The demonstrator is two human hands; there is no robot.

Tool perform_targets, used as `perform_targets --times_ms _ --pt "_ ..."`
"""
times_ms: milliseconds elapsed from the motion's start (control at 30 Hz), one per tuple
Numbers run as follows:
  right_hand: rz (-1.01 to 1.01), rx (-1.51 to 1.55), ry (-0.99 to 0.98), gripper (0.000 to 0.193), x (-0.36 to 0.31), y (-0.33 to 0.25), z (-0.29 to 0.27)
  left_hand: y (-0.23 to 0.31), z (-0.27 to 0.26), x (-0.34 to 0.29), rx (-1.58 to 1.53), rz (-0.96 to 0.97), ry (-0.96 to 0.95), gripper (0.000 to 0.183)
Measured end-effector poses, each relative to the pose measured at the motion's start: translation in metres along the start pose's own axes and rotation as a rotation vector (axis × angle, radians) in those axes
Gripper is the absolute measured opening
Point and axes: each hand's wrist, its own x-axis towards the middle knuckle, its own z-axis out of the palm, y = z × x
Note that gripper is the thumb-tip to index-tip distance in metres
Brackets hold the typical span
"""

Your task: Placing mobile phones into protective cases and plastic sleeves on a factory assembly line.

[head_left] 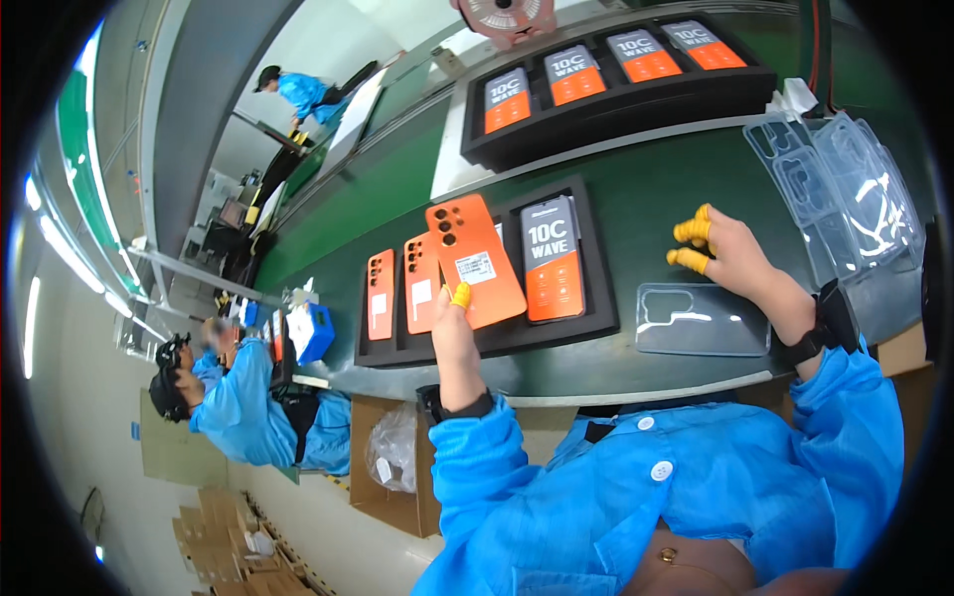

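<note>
My left hand [456,350], a yellow cot on its thumb, is closed on the lower edge of an orange phone [479,238]. The phone is tilted, its camera lenses and white label facing up, above a black foam tray [602,268]. In that tray sit two other orange phones [381,296] showing their backs, and one phone face up with a grey and orange screen film [554,260]. To the right, my right hand [740,260], with yellow cots, hovers open and holds nothing. Just under it, a clear phone case [703,338] lies on the green table.
Several clear cases [845,194] are stacked at the right. A second black tray [621,117] with several film-covered phones stands at the back, near a pink fan [505,18]. At the left a co-worker [238,407] sits by a blue bin [313,333]; a cardboard box [363,497] is below the table edge.
</note>
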Motion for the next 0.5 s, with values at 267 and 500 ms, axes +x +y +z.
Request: perform_targets --times_ms 267,500 --pt "0.347 1.306 0.023 0.034 0.002 -0.043 0.014 -0.021 0.107 -0.059 0.448 0.255 -0.569 0.034" --pt "-0.394 0.032 0.267 0.022 -0.027 -0.039 -0.036 -0.017 0.103 -0.041 1.141 0.679 -0.744 0.084"
